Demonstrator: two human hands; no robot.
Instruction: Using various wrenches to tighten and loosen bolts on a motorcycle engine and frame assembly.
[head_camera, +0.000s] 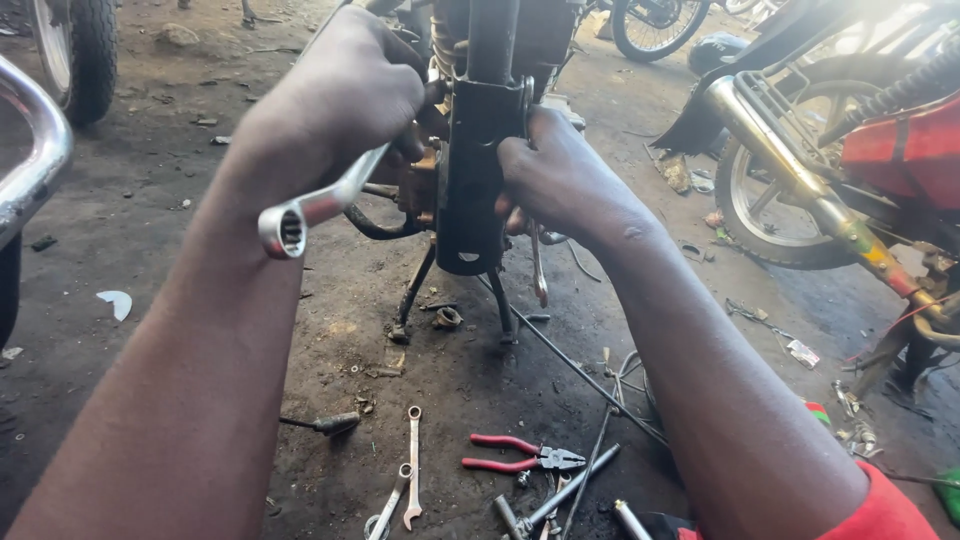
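Forearms fill the lower frame, both reaching forward to a black fork leg (470, 170) of a motorcycle standing on its centre stand (455, 300).

Left hand (345, 95): fingers closed around the shank of a chrome combination spanner (320, 205). Ring end points back toward the camera, free; the far end is hidden behind the hand, so whether it sits on a fastener cannot be told. Grip is high on the shank, close to the fork, which suits working in the tight gap beside the leg.

Right hand (560, 180): fingers wrapped round the far side of the fork leg, thumb toward the camera, apparently steadying it against the spanner's pull. A second, thinner spanner (538, 265) hangs below this hand; whether it is gripped cannot be told.

Ground, dirt and oil-stained: red-handled pliers (515, 452), two spanners (410, 470), a screwdriver (325, 424) and loose cable (570, 365), all laid within arm's reach below the work. Another motorcycle (860, 170) stands to the right, well apart.
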